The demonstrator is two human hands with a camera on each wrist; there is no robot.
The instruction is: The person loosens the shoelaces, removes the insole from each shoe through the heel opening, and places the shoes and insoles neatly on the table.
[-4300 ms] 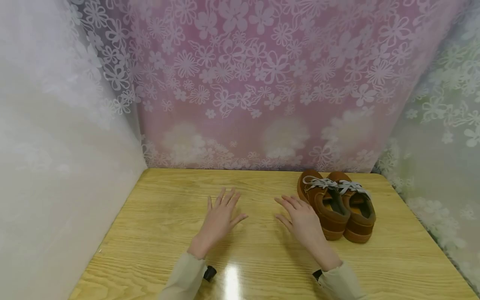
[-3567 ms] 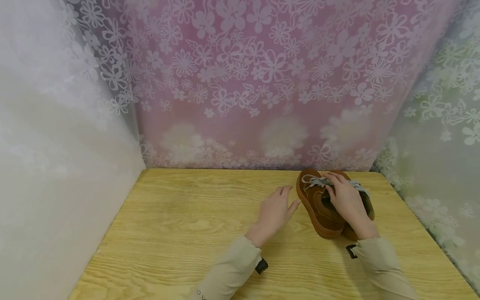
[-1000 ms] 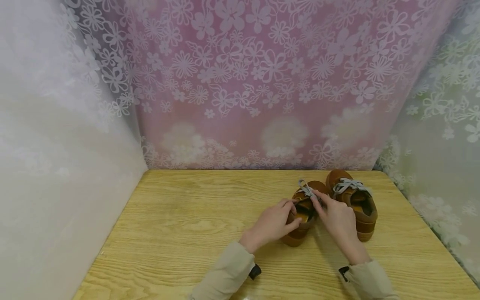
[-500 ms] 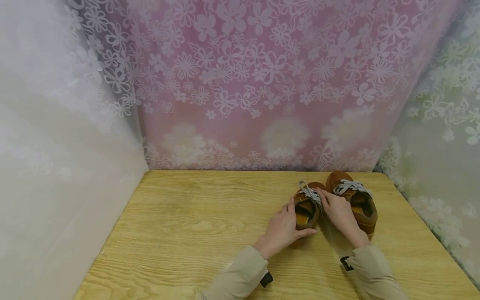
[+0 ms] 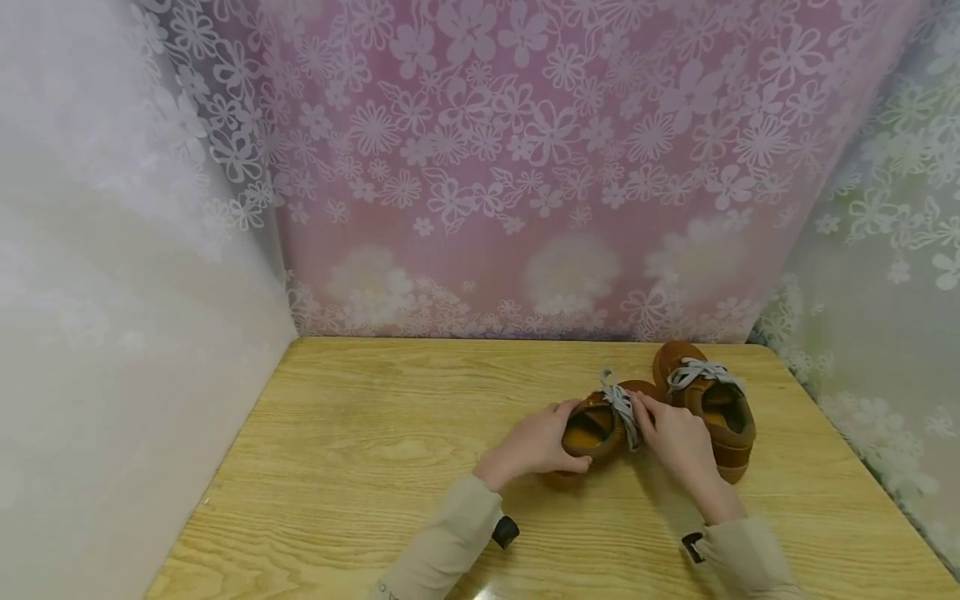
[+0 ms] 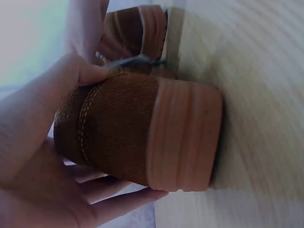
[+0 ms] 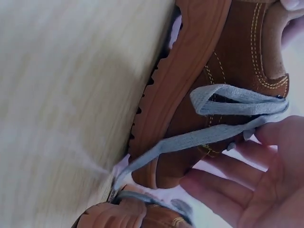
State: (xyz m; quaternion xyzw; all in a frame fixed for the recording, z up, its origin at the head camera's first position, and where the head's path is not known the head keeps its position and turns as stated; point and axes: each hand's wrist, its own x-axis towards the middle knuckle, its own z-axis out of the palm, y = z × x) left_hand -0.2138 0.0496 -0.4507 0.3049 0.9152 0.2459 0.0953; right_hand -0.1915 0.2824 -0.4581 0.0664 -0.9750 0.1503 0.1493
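Note:
A brown suede lace-up shoe [image 5: 596,412] stands on the wooden table, its heel to the left and its toe angled to the right. My left hand [image 5: 528,446] grips the heel end; in the left wrist view its thumb lies over the collar and the fingers wrap the far side of the heel [image 6: 118,128]. At the front, my right hand [image 5: 678,437] holds the shoe, thumb by the knot of the grey laces [image 7: 232,109] and fingers across the upper. One lace loop and an end hang down the side. The matching shoe [image 5: 738,454] rests upright close on the right.
The light wooden table [image 5: 360,433] reaches back to a pink floral curtain [image 5: 480,167]. A pale cloth [image 5: 135,333] hangs along the left side, and a floral one [image 5: 885,317] along the right.
My hands, first apart over the table, have taken hold of one shoe and brought it left of its mate. In the last half second its heel has swung further left.

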